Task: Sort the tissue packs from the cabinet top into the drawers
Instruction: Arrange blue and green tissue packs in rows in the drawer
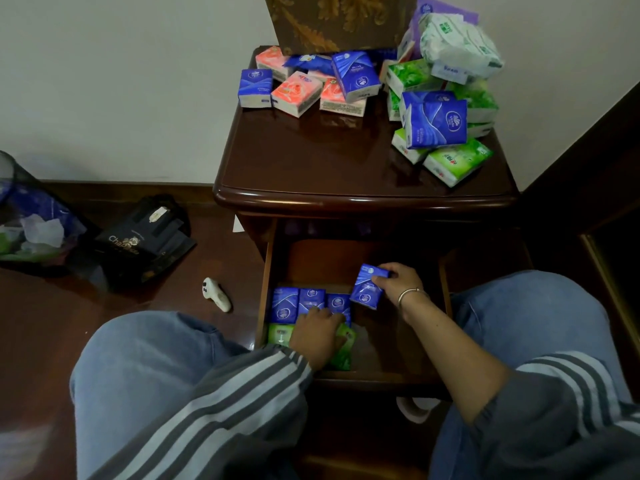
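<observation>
A dark wooden cabinet [311, 161] has its drawer [408, 341] pulled out toward me. Three blue tissue packs [284, 303] stand in a row at the drawer's left, with green packs [278, 335] in front of them. My right hand [398, 282] grips a blue tissue pack [367, 286] just right of that row, tilted above the drawer floor. My left hand [317, 336] rests fingers-down on the row and the green packs, holding nothing. On the cabinet top lie blue packs [435, 123], pink packs [297, 93] and green packs [457, 161].
A patterned brown box [339, 22] and a large white-green tissue bundle [457, 46] stand at the cabinet's back. On the floor to the left are a black bag [145, 237], a mesh bin [24, 216] and a white handheld device [216, 294]. My knees flank the drawer.
</observation>
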{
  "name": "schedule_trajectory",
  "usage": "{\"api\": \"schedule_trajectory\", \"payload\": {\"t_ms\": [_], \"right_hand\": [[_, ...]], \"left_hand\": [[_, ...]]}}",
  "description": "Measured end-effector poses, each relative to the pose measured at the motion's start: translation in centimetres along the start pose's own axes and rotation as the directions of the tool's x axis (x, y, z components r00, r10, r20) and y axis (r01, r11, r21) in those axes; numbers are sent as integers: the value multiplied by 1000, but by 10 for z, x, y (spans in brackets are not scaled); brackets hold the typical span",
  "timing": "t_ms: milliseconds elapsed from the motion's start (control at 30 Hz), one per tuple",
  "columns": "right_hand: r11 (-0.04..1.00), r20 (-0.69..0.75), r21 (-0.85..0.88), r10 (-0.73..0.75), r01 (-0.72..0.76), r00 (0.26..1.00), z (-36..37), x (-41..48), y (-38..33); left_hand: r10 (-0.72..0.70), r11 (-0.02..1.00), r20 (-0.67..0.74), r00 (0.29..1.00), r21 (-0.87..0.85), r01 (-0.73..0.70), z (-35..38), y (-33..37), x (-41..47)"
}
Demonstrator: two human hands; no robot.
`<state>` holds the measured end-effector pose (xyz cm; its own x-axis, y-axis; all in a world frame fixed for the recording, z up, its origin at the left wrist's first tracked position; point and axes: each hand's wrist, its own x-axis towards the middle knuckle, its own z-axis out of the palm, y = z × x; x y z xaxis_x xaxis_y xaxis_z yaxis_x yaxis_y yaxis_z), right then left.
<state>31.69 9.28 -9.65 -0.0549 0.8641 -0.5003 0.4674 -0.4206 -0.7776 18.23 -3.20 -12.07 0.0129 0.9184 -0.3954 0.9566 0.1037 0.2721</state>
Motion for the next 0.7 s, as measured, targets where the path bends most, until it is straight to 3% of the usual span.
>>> {"api": "schedule_trajectory", "payload": {"t_ms": [67, 133, 267, 467, 600, 700], "right_hand": [[1000, -3, 1, 6, -6, 1000, 2, 0, 2], [1000, -7, -3, 5, -5, 1000, 5, 0, 4], [1000, -7, -18, -8, 8, 1000, 10, 1, 6], [999, -7, -27, -34, 34, 999, 11, 4, 10], [996, 19, -44, -72, 72, 997, 13, 6, 10], [992, 32, -74, -97, 99, 995, 14, 5, 11]], "left_hand": [[-9, 985, -22, 1000, 172, 13, 1, -1, 1], [14, 974, -46, 999, 225, -3, 1, -2, 2], [208, 923, 54, 977, 320, -214, 1, 0, 5], [175, 951, 196, 965, 220, -217, -6, -17, -1], [219, 943, 143, 965, 224, -247, -1, -10, -4], [175, 967, 109, 979, 170, -192, 5, -5, -5]]}}
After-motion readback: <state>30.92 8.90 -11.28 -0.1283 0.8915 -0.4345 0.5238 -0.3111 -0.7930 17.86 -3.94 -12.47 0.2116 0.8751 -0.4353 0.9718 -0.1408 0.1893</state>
